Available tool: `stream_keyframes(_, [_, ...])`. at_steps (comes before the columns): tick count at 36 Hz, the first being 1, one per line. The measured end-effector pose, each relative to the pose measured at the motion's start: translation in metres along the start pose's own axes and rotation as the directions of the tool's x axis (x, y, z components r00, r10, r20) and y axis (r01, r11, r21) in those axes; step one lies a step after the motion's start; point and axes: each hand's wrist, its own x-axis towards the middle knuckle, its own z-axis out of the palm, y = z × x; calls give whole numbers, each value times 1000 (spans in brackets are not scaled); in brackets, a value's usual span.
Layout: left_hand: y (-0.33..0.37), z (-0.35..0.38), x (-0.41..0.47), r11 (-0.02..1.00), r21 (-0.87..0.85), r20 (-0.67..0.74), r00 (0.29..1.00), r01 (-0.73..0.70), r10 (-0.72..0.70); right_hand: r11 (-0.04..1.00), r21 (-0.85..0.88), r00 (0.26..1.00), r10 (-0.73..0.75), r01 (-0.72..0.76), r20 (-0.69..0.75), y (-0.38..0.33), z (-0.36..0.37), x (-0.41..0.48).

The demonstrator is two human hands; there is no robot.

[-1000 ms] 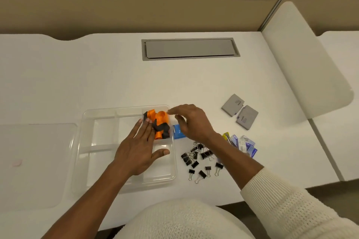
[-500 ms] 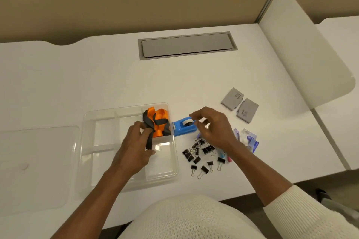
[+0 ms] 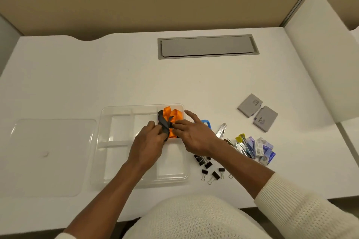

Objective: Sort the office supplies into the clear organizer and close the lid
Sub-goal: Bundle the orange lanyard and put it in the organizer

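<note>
Both hands meet over the organizer [image 3: 124, 161], at its two o'clock corner: left hand [image 3: 148, 144] pinches the lanyard's [image 3: 171, 117] black strap, right hand [image 3: 196, 136] presses it, forefinger out. Lid [image 3: 48, 157] lies at nine o'clock; clips [image 3: 208, 169] crowd three.

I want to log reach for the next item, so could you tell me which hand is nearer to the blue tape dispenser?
Right. The right hand lies against the blue tape dispenser, partly covering it; the left hand sits farther left, over the clear organizer.
</note>
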Motion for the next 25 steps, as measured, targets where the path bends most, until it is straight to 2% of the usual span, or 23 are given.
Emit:
stream_keyframes(3, [-1, -5, 5, 998, -52, -31, 999, 18, -20, 1000, 11, 1000, -7, 7, -1, 1, -1, 2])
stream_keyframes(7, [-2, -16, 16, 974, -149, -88, 979, 170, -184, 999, 51, 1000, 3, -2, -26, 1, -1, 2])
stream_keyframes(9, [-3, -21, 24, 968, -165, -74, 977, 187, -202, 999, 50, 999, 5, -3, -38, 0, 0, 1])
stream_keyframes(12, [1, -22, 32, 987, -113, 13, 994, 114, -113, 999, 52, 999, 12, -10, -45, 0, 1, -2])
stream_keyframes(18, [1, -21, 37, 1000, 1, 177, 984, -15, 14, 1000, 11, 994, 29, -28, -107, -4, -1, -10])
stream_keyframes(22, [0, -22, 42, 987, 127, 308, 950, -98, 55, 1000, 4, 999, 9, -9, -42, -4, 1, -15])
stream_keyframes(25, [3, -16, 39, 967, 177, 328, 937, -184, 118, 998, -61, 1000, 5, -4, 6, -4, 5, -13])
